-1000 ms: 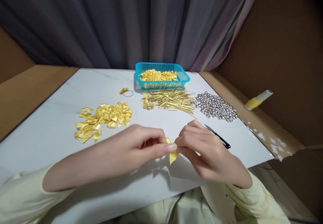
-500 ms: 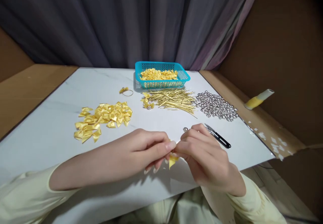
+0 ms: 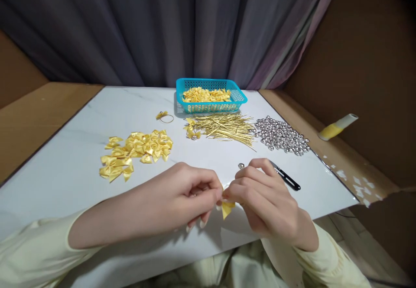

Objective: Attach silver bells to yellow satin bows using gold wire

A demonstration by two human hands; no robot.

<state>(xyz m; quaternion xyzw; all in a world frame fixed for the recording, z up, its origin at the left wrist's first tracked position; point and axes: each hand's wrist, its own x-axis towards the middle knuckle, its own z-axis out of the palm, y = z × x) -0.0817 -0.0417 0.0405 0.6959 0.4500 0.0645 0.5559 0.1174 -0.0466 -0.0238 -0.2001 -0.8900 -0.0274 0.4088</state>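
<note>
Just in front of me over the white table, my right hand is closed, its thumb and forefinger pinching a yellow satin ribbon bow. A folded tail of the bow hangs below the fingertips; the rest is hidden by them. Touching or almost touching it from the other side is my left hand, thumb and forefinger pressed together. What the left pinch holds is hidden. Beyond my right knuckles lies a single silver bead. Black thread snips rest beside that hand, partly covered by it.
Loose yellow bows lie at left. A blue basket of yellow pieces stands behind gold wire ties. Silver beads are heaped at right. Finished-looking bows with beads sit by the ties. A yellow-white tube projects at right.
My left thumb has drawn back slightly from the bow, and its fingers curl more. More of the bow's tail shows below my right fingers. The whole view has shifted slightly.
</note>
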